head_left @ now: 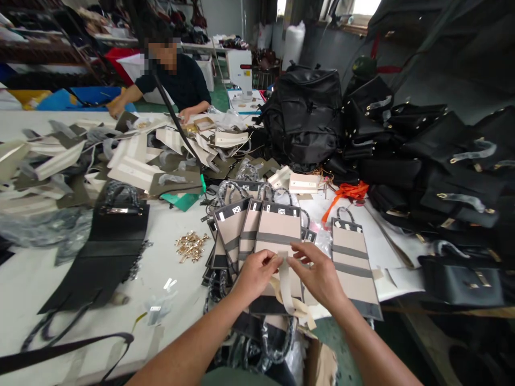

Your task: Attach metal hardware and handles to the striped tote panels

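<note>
Between my hands hangs a cream strip of tape [285, 289], its lower end curling over a beige-and-black bag panel [277, 228]. My left hand [259, 271] pinches the strip near its top with thumb and index finger. From the other side, my right hand [317, 271] has its thumb and curved index finger closed at the strip's upper edge. The panel lies on a stack of similar panels with wrapped handles, partly hidden by my hands. Another striped panel [352, 254] lies just right of my right hand.
Gold metal fittings [192, 246] lie left of the stack, near an unfolded black bag [112, 236]. Black bags [450, 161] pile up at the right. A co-worker [177, 80] sits across the table behind cream and olive bag pieces [132, 169].
</note>
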Motion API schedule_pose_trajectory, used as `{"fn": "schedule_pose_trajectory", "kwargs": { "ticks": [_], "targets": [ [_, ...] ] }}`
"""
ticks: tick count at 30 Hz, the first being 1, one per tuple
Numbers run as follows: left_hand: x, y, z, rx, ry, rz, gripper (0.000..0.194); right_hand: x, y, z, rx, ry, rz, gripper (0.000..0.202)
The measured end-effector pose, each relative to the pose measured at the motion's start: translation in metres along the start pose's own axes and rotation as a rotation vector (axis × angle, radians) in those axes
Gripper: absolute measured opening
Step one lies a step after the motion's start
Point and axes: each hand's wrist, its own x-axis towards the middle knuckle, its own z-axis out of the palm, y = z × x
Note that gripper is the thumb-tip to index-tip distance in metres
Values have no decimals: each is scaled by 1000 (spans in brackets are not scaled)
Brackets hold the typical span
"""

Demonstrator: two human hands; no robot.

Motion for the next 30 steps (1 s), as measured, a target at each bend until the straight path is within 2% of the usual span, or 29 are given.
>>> {"fn": "schedule_pose_trajectory", "kwargs": {
  "ticks": [2,4,8,11,14,16,19,22,25,27,30],
  "targets": [
    [2,1,-3,94,-11,65,35,14,-7,-3,-51,-120,-86,25],
    [4,3,-5,165,-13,118,32,26,-16,-2,-150,-225,-103,14],
    [9,7,-10,137,-52,183,20,39,-28,2,-343,-335,-107,14],
    [10,6,-12,105,-48,200,16,43,-32,5,-418,-365,-114,14],
    [12,1,-11,88,-63,93,18,45,-35,6,-520,-345,-167,13],
    [15,-2,-10,159,-58,72,17,46,-35,7,-591,-324,-222,12],
    [22,-3,-9,327,14,125,21,50,-29,12,-591,-301,-228,13],
    [29,-2,-10,449,64,240,29,62,-10,16,-437,-230,-92,17],
    [29,-10,-10,487,-22,358,28,89,27,12,-163,-42,169,24],
    [26,-24,-9,431,-97,302,24,112,55,6,-23,43,308,33],
    [21,-49,-9,345,-127,102,18,143,91,1,-1,84,369,43]
  ]
}}
